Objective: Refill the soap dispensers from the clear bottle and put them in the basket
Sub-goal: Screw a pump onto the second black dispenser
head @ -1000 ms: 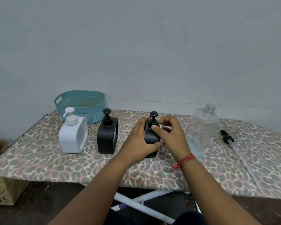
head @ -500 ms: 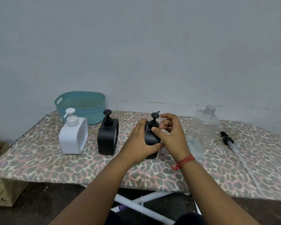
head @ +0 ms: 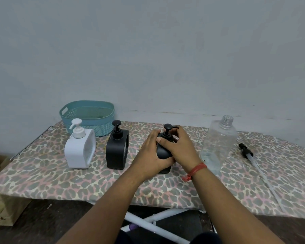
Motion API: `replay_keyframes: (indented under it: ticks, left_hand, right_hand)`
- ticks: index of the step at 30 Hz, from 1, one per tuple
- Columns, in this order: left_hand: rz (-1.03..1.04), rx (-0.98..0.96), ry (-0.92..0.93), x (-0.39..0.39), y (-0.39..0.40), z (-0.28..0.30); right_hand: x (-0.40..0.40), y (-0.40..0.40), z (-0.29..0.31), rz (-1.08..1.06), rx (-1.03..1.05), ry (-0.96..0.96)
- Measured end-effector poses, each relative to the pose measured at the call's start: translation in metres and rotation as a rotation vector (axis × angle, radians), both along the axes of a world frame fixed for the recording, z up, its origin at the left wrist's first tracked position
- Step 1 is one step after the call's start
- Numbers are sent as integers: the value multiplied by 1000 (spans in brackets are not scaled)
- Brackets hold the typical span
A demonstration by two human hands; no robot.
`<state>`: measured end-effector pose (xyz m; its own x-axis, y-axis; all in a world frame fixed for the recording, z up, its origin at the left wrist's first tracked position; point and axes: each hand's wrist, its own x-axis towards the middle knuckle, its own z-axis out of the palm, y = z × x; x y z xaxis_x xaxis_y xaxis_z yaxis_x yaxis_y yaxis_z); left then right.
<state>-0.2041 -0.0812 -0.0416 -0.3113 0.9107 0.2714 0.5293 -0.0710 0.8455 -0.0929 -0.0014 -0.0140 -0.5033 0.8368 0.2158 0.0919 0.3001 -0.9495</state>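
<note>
Left hand [head: 151, 155] grips the black dispenser [head: 163, 151] body on the tabletop [head: 42, 175], right hand [head: 182, 148] curls around its pump collar, clear bottle [head: 218, 143] just beside.

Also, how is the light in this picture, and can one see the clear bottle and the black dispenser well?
Head view: soft, even light, faint shadows, no strong glare. The clear bottle is see-through and pale against the wall; the black dispenser is a dark shape, largely covered by the left hand and right hand. The board edge bows from the wide lens.
</note>
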Motion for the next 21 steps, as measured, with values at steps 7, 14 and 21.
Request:
replay_keyframes:
  ticks: [7, 14, 21]
  left_hand:
    - [4, 13, 25, 1, 0, -1]
    - [-3, 39, 11, -2, 3, -3]
    - [11, 35, 40, 0, 1, -4]
  right_hand:
    - [6, 5, 1, 40, -20, 31]
    - [-9, -3, 5, -75, 48, -45]
    - [12, 3, 8, 113, 29, -30]
